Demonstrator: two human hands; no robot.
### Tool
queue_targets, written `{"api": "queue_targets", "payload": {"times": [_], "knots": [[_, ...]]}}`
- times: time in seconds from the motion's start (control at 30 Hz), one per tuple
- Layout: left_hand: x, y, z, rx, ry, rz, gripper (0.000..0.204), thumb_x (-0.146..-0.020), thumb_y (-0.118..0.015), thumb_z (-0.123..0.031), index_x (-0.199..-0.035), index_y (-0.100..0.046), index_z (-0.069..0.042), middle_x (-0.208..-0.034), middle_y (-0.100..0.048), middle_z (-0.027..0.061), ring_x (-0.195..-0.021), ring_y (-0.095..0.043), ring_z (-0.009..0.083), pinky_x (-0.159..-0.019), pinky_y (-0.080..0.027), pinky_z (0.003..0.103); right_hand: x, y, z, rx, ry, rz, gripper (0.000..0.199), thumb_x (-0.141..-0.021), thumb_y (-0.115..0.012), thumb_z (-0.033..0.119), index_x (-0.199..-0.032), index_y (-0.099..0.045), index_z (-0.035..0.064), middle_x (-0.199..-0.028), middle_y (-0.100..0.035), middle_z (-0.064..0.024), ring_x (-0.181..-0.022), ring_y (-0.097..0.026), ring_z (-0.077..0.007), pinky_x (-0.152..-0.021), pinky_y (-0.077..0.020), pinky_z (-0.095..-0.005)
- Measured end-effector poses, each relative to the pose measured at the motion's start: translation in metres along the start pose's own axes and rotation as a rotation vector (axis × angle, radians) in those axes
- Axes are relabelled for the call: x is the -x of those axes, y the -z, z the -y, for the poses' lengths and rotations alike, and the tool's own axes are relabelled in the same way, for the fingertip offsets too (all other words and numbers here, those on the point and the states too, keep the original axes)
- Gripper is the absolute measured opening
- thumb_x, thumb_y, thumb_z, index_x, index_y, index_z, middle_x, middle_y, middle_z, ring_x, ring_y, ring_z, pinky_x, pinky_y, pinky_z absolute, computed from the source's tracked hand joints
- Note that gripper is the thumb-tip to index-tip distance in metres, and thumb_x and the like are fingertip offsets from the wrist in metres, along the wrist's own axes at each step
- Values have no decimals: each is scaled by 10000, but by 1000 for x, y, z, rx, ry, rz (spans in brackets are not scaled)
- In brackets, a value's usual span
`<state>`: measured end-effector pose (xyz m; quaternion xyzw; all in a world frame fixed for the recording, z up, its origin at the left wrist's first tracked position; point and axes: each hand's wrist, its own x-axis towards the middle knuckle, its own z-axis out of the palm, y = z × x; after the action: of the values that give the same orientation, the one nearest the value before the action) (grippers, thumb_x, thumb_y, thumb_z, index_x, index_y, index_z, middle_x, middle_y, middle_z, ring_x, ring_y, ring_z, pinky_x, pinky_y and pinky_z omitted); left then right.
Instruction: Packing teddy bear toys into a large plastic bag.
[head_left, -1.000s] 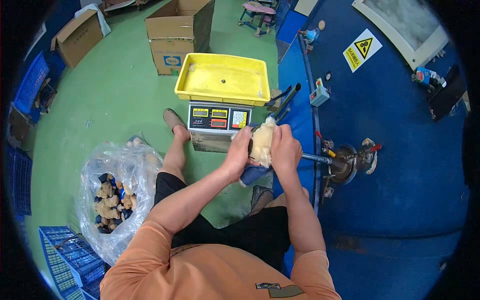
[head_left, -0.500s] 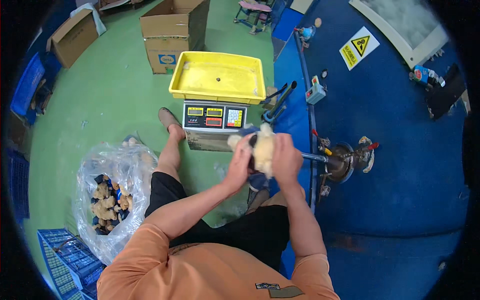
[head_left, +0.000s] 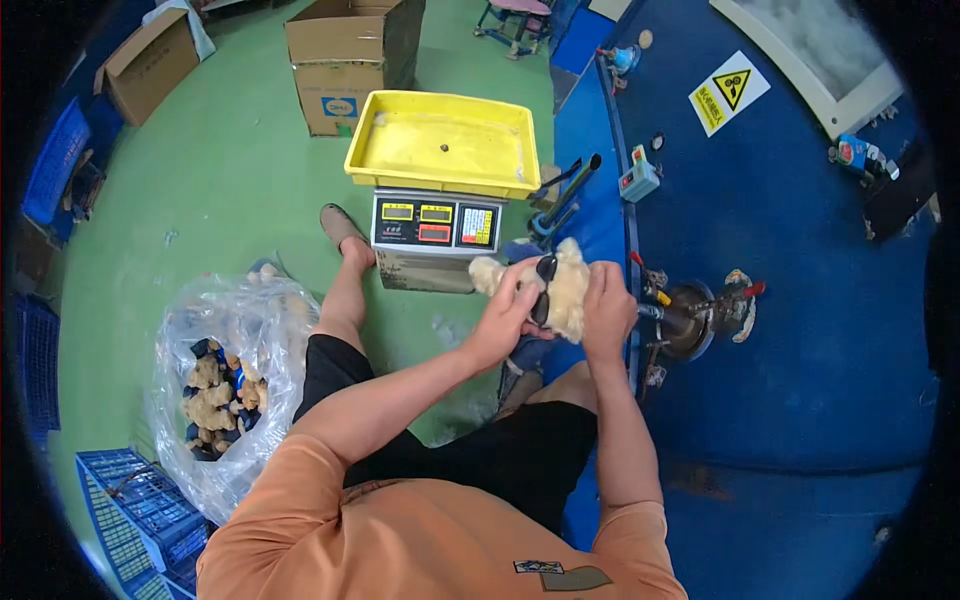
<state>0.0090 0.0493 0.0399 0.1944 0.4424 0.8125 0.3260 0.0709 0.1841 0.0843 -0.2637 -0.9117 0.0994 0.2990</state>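
A cream plush bear (head_left: pixel 570 288) with black sunglasses (head_left: pixel 545 285) is held between my hands, in front of a metal nozzle (head_left: pixel 650 312) that sticks out from the blue machine. My left hand (head_left: pixel 505 318) is closed round the bear's face side, thumb near the sunglasses. On its other side my right hand (head_left: pixel 608 310) grips the plush with bent fingers, close to the nozzle's tip. Dark blue cloth parts show beyond and below the bear. My hands hide whether the nozzle touches the toy.
A scale (head_left: pixel 437 222) with a yellow tray (head_left: pixel 440 187) on top stands ahead. To my left is a clear plastic bag (head_left: pixel 270 350) of plush toys, near a blue crate (head_left: pixel 135 500). Cardboard boxes (head_left: pixel 340 95) stand farther off. The blue machine (head_left: pixel 790 400) fills the right side.
Both hands have shifted a little right with the plush bear. The bear has turned, so its sunglasses and more of its cream head now show. The view has shifted slightly.
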Motion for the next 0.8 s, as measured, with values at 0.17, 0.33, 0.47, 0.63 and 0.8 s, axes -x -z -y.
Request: {"api": "queue_targets", "payload": {"times": [0.17,0.33,0.47,0.63,0.8], "knots": [[11,15,0,131,-12,-116,415,-1026,-355,-307,-1400,-300,-134,-1199,-504,150,-835,-617,197,-581,-572,255,9,-7,28,-22,38,26,199,-964,-495,299,-940,-596,129,-662,-643,-165,-554,-580,-412,-518,-423,-500],[-12,7,-13,32,170,-1,436,-1032,-330,-340,-1415,-282,-140,-1237,-480,159,-865,-620,217,-618,-585,279,0,-2,17,-36,-46,-11,198,-967,-489,295,-943,-597,131,-662,-641,-170,-558,-580,-416,-533,-427,-504],[9,10,-5,161,22,-91,435,-1031,-366,-323,-1416,-278,-140,-1223,-469,150,-876,-598,215,-655,-591,313,1,-12,29,-17,22,26,215,-975,-474,294,-936,-595,122,-674,-642,-175,-560,-577,-422,-543,-423,-508],[3,-10,0,56,-18,21,432,-1024,-412,-271,-1414,-278,-142,-1205,-488,149,-865,-596,208,-655,-593,315,-5,-3,-7,-115,-2,-45,210,-976,-472,297,-955,-585,122,-682,-644,-175,-550,-571,-422,-537,-422,-503],[5,2,-16,65,49,-28,418,-1028,-410,-291,-1409,-286,-169,-1192,-502,121,-852,-589,178,-663,-595,304,2,-9,12,-84,-56,-28,219,-974,-469,302,-963,-584,117,-679,-642,-174,-559,-569,-421,-543,-430,-492]]}}
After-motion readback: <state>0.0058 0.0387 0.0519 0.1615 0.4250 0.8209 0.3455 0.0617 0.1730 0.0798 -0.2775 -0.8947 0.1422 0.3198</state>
